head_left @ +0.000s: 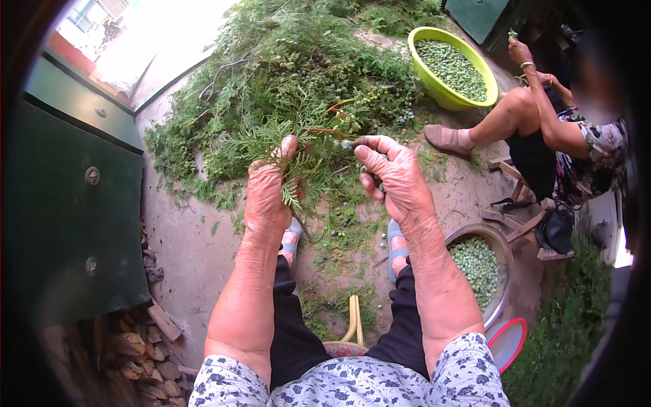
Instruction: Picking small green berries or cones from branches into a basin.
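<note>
My left hand (266, 193) is closed around a leafy cypress sprig (305, 148), its flat green sprays fanning out above the thumb and a bare stem hanging below. Just to the right, my right hand (401, 178) has its thumb and forefinger pinched together at a pale green seed cone (346, 144), at the end of a thin reddish twig from the sprig. The other fingers of that hand are curled. Past both hands lies a big heap of cut cypress branches (237, 102), with more small cones among the leaves.
A lime-green basin (434, 93) of cones stands at the far right; a metal basin (507, 261) of cones sits by my right forearm. On the right a co-worker on a wooden stool (515, 180) holds up a small sprig. A dark green cabinet (68, 203) and firewood (146, 359) line the left.
</note>
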The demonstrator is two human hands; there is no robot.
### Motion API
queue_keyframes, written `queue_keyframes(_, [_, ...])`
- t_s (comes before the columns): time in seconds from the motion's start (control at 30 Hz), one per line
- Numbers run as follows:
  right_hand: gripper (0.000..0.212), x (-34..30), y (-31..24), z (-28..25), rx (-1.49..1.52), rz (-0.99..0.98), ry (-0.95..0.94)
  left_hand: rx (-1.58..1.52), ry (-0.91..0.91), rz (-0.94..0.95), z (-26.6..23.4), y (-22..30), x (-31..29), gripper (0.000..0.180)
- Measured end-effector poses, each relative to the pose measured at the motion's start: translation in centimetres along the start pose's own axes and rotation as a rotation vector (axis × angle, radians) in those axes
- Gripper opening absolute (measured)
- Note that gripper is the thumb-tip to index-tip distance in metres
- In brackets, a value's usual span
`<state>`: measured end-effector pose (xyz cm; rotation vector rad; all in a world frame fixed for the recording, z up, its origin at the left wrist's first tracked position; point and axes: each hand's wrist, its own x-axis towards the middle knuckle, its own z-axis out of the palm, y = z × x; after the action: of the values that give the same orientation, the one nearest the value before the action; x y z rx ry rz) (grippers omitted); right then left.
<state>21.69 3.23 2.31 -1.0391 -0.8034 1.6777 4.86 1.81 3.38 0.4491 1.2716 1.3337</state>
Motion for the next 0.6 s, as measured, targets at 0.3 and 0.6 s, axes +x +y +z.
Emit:
queue_keyframes(0.3, [0.029, 0.1, 0.1, -0.4, 0.068, 0.016, -0.102, -0.005, -0.082, -0.024, -0.4, 0.0, 0.0, 0.03])
queue_keyframes(0.6, [0.034, -0.2, -0.1, -0.9, 0.267, 0.174, -0.214, 0.05, -0.129, 0.001, -0.3, 0.0, 0.0, 0.03])
